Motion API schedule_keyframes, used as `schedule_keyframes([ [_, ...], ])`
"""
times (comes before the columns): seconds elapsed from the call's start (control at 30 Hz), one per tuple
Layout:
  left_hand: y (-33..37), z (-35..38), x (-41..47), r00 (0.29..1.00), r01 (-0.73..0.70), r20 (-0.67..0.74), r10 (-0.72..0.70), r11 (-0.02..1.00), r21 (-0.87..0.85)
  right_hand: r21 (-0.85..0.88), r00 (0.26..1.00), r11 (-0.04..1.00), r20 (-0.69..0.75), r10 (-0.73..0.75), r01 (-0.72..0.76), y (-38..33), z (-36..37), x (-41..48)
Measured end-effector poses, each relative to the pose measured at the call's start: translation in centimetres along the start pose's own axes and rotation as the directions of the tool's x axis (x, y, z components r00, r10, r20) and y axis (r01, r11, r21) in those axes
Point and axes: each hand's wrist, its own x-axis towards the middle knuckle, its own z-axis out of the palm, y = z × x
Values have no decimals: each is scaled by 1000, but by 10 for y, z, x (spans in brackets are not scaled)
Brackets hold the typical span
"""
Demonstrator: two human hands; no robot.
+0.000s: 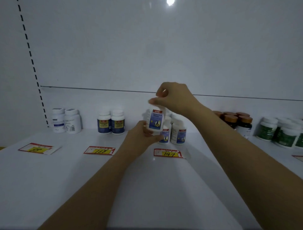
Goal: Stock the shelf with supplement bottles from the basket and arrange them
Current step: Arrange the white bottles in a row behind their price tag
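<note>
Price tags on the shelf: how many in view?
4 price tags: far left, left of centre, centre, and one cut off at the right edge. More may lie outside the frame.

White plastic bottle [155, 119], glossy label; smooth glossy shelf [65, 172]; paper price tags [168, 153].

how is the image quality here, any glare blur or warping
Head view: dim, bluish light overall; a glare spot on the back panel at the top edge; wide-angle bending curves the slotted upright at left; the held bottle looks slightly smeared, its label text too soft to read, though the 147 tag is legible.
</note>
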Motion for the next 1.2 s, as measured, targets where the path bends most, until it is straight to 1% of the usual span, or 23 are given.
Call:
schedule_keyframes([
  [0.07, 1, 1, -1, 998, -49, 27, 49, 998, 28, 50, 999, 998, -18, 37, -36, 8, 6, -11],
  [0.13, 3, 1, -3, 995, -74, 65, 73, 997, 6, 141, 996, 987, -26, 84, -80, 17, 11, -20],
  [0.23, 3, 2, -3, 992, -65, 102, 68, 997, -32, 333, 991, 935, -1, 131, -123, 30, 20, -29],
  [0.3, 1, 3, -2, 991, -52, 121, 55, 998, -32, 425, 989, 895, 4, 146, -134, 39, 26, -32],
  [0.5, 0, 2, -2, 987, -62, 151, 63, 998, -8, 487, 991, 865, 17, 131, -123, 47, 31, -31],
  [0.7, 1, 1, -3, 991, -56, 120, 60, 998, -37, 525, 993, 844, 12, 121, -109, 46, 34, -30],
  [0.83, 5, 1, -3, 993, -76, 83, 80, 996, -46, 627, 992, 769, 75, 97, -123, 42, 31, -31],
  [0.9, 7, 0, -4, 994, -64, 86, 72, 994, -93, 649, 993, 752, 80, 82, -115, 42, 29, -31],
  [0.97, 9, -2, -5, 989, -27, 136, 54, 981, -192, 684, 992, 718, 99, 82, -128, 42, 27, -32],
  [1.07, 13, -4, -8, 961, 64, 273, 30, 942, -328, 789, 981, 585, 175, 82, -190, 44, 26, -31],
  [1.1, 13, -4, -8, 958, 72, 284, 29, 939, -336, 811, 978, 547, 196, 74, -204, 43, 26, -31],
  [1.13, 13, -4, -8, 962, 60, 270, 32, 944, -325, 822, 976, 528, 209, 67, -213, 43, 26, -31],
  [1.17, 13, -4, -8, 971, 38, 237, 35, 953, -300, 820, 975, 531, 211, 63, -212, 41, 26, -32],
  [1.2, 13, -3, -7, 982, 11, 187, 39, 965, -261, 802, 978, 563, 199, 65, -200, 40, 28, -33],
])
